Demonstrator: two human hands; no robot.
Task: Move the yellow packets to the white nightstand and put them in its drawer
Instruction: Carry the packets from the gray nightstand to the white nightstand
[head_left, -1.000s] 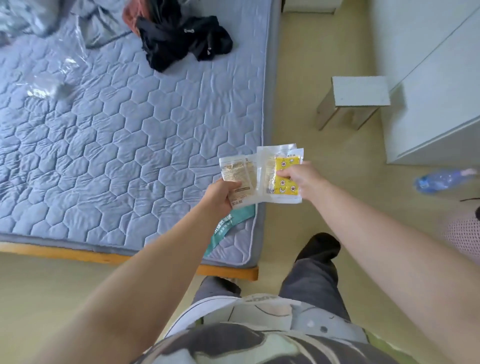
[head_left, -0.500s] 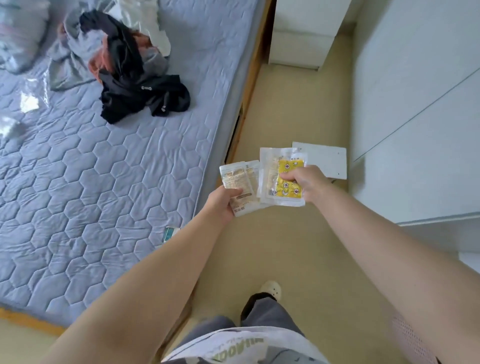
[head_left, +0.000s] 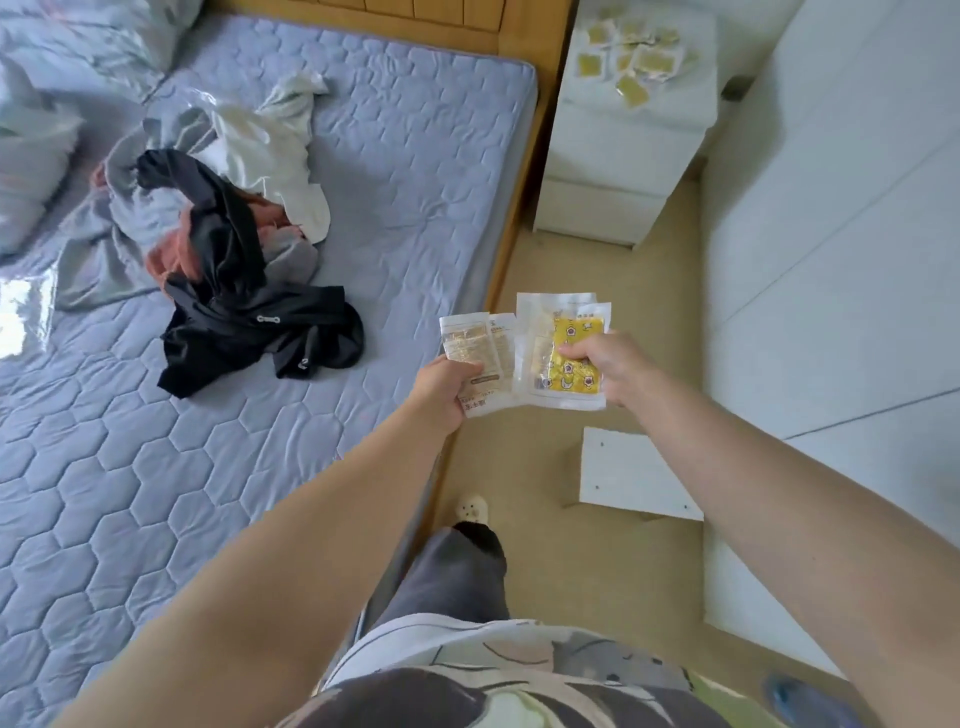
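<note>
My left hand (head_left: 445, 387) grips pale packets with tan contents (head_left: 480, 353) by their lower edge. My right hand (head_left: 610, 366) pinches a bright yellow patterned packet (head_left: 571, 343) together with clear white-edged ones behind it. Both hands hold the packets side by side above the floor, beside the bed's edge. The white nightstand (head_left: 613, 161) stands ahead at the far end of the aisle, its two drawers closed. Several yellow packets (head_left: 631, 62) lie spread on its top.
The bed with a grey quilted mattress (head_left: 260, 415) fills the left, with a heap of black, grey and rust clothes (head_left: 228, 270) on it. A white wardrobe (head_left: 841, 260) lines the right. A small white stool (head_left: 631, 475) stands on the floor below my right hand.
I have walked forward along the bed. The nightstand and the packets on its top have come into view, and the stool has slid below my hands. Both hands keep the same grip.
</note>
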